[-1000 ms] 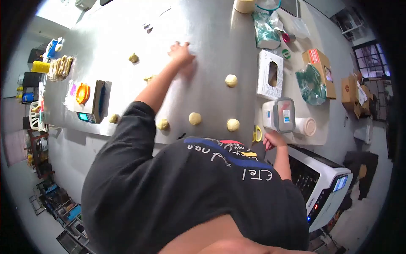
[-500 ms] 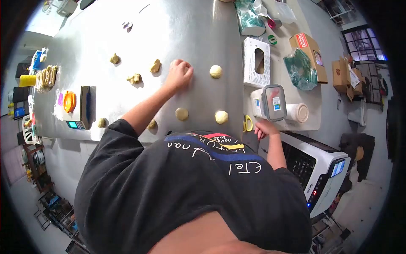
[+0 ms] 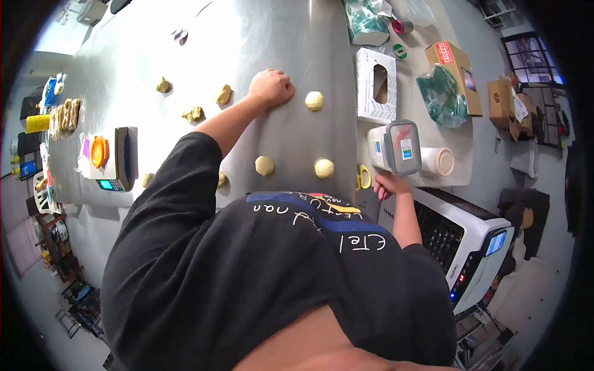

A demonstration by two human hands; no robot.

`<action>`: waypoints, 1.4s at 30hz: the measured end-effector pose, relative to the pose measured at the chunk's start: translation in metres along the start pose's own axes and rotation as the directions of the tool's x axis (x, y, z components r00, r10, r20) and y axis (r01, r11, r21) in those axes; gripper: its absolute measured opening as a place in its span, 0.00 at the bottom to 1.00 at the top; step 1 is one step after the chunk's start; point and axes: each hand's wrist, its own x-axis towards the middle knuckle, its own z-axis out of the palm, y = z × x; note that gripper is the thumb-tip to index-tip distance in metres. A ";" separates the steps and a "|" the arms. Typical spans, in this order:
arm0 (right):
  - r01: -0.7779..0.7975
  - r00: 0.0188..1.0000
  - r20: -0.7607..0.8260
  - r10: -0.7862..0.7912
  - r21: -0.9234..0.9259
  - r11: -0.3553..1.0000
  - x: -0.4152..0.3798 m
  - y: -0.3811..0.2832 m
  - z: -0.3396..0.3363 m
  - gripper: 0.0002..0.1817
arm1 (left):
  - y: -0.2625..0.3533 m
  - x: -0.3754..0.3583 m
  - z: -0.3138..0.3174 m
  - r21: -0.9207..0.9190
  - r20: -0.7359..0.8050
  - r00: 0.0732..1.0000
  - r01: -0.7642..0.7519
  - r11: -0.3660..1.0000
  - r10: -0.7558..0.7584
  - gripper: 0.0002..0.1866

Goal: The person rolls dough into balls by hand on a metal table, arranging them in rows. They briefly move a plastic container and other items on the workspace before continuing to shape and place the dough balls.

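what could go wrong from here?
1. The left hand sits close to the round dough ball at its right and might bump it.
2. The yellow-handled scissors lie beside the right hand and could get knocked.
3. The lower dough ball sits near the shirt, which might brush it.

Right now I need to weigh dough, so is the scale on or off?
On: the scale shows a lit, blue-green display.

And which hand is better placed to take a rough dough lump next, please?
Probably the left hand: it is over the metal table, just right of the rough dough lumps. The right hand is down beside the yellow scissors handles, farther from those lumps.
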 end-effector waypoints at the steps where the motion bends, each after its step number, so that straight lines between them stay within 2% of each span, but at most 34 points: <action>1: -0.004 1.000 -0.029 0.004 0.003 1.000 -0.003 -0.003 0.001 0.19 | 0.001 0.002 -0.003 0.001 0.046 0.999 0.023 1.000 -0.023 0.14; 2: 0.007 0.999 -0.037 -0.007 0.002 1.000 -0.003 -0.003 0.002 0.19 | 0.003 0.004 -0.006 0.007 0.035 0.999 0.019 1.000 -0.019 0.14; 4: -0.007 0.998 -0.062 0.006 -0.002 1.000 -0.002 -0.005 0.002 0.19 | 0.005 0.006 -0.011 0.043 0.224 0.964 0.135 0.990 -0.141 0.15; 5: 0.003 0.998 -0.068 -0.004 -0.003 1.000 -0.002 -0.006 0.002 0.19 | -0.004 0.007 0.004 0.048 0.214 0.967 0.133 0.990 -0.140 0.15; 7: 0.006 0.997 -0.079 -0.008 -0.026 1.000 -0.003 -0.005 0.004 0.19 | -0.035 0.004 0.042 -0.117 0.141 0.968 0.223 0.968 -0.206 0.20; 8: 0.008 0.997 -0.075 -0.010 -0.025 1.000 -0.003 -0.004 0.005 0.19 | -0.048 0.000 0.038 -0.113 0.142 0.968 0.225 0.968 -0.208 0.20; 9: 0.020 0.997 -0.069 -0.020 -0.012 1.000 -0.003 -0.004 0.004 0.19 | -0.054 -0.007 0.020 -0.244 0.320 0.921 0.306 0.920 -0.222 0.21; 11: 0.017 0.999 -0.044 -0.016 0.018 1.000 0.002 0.000 0.000 0.19 | -0.043 -0.027 -0.023 -0.444 0.583 0.764 0.584 0.680 -0.276 0.21; 12: 0.017 0.999 -0.043 -0.016 0.021 1.000 0.003 0.001 0.000 0.19 | -0.042 -0.033 -0.030 -0.442 0.584 0.764 0.583 0.682 -0.275 0.21; 14: -0.012 0.999 -0.051 0.012 0.012 1.000 0.004 0.002 0.000 0.19 | -0.044 -0.042 -0.041 -0.428 0.482 0.864 0.376 0.821 -0.145 0.18; 15: -0.013 0.999 -0.050 0.014 0.017 1.000 0.005 0.002 0.001 0.19 | -0.027 -0.048 -0.060 -0.225 0.400 0.909 0.226 0.948 -0.122 0.16; 16: -0.013 0.999 -0.051 0.014 0.017 1.000 0.005 0.001 0.001 0.19 | -0.016 -0.052 -0.058 -0.225 0.402 0.908 0.223 0.948 -0.119 0.16; 18: -0.016 0.999 -0.051 0.016 0.018 1.000 0.005 0.001 0.000 0.19 | -0.004 -0.056 -0.050 -0.073 0.058 0.998 0.031 0.997 -0.027 0.14; 19: -0.013 0.999 -0.037 0.013 0.005 1.000 0.005 0.001 0.000 0.19 | -0.021 -0.050 -0.010 -0.026 -0.054 0.989 -0.140 0.990 0.138 0.13; 20: -0.012 1.000 -0.026 0.012 -0.005 1.000 0.004 0.001 0.000 0.19 | 0.004 -0.058 -0.032 0.065 -0.084 0.963 -0.250 0.966 0.255 0.11; 22: -0.032 0.999 -0.029 0.032 -0.001 0.999 0.001 -0.002 0.002 0.19 | 0.009 -0.066 -0.008 0.009 -0.208 0.957 -0.204 0.979 0.201 0.10; 26: -0.015 1.000 0.003 0.015 0.013 1.000 0.007 0.001 0.000 0.20 | -0.006 -0.045 0.006 -0.123 -0.263 0.953 -0.189 0.974 0.152 0.11; 28: -0.028 1.000 0.004 0.028 0.025 0.999 0.008 0.004 -0.001 0.20 | -0.007 -0.032 0.003 -0.073 -0.161 0.978 -0.144 0.987 0.131 0.11; 32: -0.018 0.999 -0.039 0.019 0.018 1.000 0.006 0.007 0.001 0.21 | -0.012 -0.008 0.004 -0.025 -0.060 0.987 -0.148 0.989 0.147 0.10; 34: -0.011 0.998 -0.061 0.012 0.017 1.000 0.005 0.004 0.002 0.20 | -0.008 -0.001 -0.003 -0.040 0.038 0.997 -0.070 0.997 0.071 0.12; 36: -0.013 0.997 -0.080 0.018 0.055 0.998 0.005 0.003 0.005 0.19 | -0.002 0.000 -0.009 -0.009 0.016 0.999 -0.042 0.999 0.042 0.15; 38: -0.002 0.996 -0.091 0.006 0.052 0.999 0.006 0.001 0.005 0.19 | 0.002 -0.001 -0.016 -0.038 0.154 0.986 0.064 0.997 -0.058 0.14; 42: -0.001 0.995 -0.102 0.004 0.033 0.999 0.002 0.002 0.004 0.19 | 0.007 -0.030 -0.020 -0.048 0.259 0.960 0.121 0.991 -0.105 0.16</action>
